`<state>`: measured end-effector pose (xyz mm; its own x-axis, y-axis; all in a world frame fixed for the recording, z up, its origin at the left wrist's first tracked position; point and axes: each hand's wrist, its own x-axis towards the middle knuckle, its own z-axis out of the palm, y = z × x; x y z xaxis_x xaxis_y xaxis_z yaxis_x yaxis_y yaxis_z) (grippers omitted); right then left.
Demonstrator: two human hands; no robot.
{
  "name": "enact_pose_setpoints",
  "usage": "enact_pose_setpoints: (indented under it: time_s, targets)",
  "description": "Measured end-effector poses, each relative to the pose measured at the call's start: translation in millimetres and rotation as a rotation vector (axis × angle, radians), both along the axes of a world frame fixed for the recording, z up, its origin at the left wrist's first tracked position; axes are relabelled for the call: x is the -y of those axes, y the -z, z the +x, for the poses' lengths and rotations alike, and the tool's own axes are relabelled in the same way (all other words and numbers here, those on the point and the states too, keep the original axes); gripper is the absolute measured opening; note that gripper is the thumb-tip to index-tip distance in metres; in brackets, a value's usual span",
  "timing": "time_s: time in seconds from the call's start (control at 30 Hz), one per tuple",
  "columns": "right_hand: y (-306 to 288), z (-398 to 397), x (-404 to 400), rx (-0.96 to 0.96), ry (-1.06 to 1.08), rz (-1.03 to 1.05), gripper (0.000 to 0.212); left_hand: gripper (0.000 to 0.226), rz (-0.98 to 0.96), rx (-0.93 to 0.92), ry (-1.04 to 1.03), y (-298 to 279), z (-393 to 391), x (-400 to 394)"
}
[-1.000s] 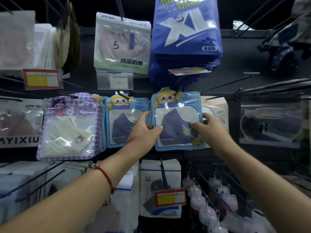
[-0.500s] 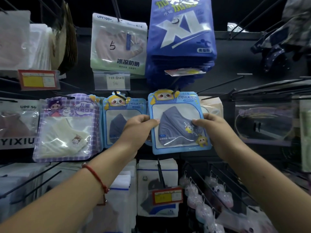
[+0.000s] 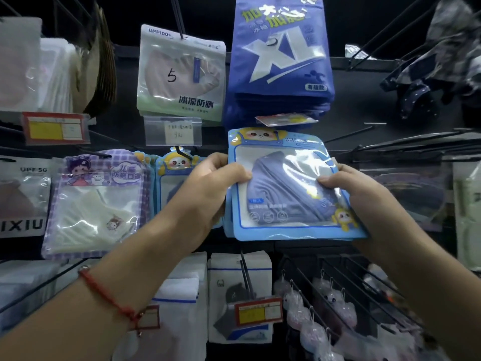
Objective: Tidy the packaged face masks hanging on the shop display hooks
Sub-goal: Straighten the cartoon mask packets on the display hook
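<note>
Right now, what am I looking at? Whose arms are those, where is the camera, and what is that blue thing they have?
There is no machine here, just a person. The camera sits on the person's head and looks forward and down, so you see their two arms reaching out as if they were your own.

In front is a shop wall with metal hooks, and packets of face masks hang on them. The left hand and the right hand each grip one side of a light blue mask packet with a cartoon face on top and a greyish-blue mask inside. More packets seem stacked behind it.

Beside it hang a matching blue packet and a purple checked packet. Above are a pale green packet marked 5 and dark blue XL packets. The left wrist wears a red string bracelet.
</note>
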<state>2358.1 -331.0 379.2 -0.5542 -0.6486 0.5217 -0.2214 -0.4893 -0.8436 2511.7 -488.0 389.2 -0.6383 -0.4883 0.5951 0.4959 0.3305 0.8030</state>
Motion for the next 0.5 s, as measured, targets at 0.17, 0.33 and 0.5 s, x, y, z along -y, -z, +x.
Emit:
enact_pose_setpoints:
  time_s: [0.17, 0.33, 0.5]
  targets:
    - [3.9, -2.9, -1.7, -0.021, -0.044, -0.018, 0.026, 0.033, 0.005, 0.069, 0.131, -1.3, -0.4, 2.2]
    - [6.1, -7.4, -4.0, -0.046, -0.075, -0.001, 0.023, 0.043, -0.009, 0.151, 0.236, -9.4, -4.2, 9.0]
    - [4.9, -13.2, 2.9, -0.053, -0.083, -0.029, 0.023, 0.021, -0.1, 0.352, 0.124, -21.2, -10.0, -0.4]
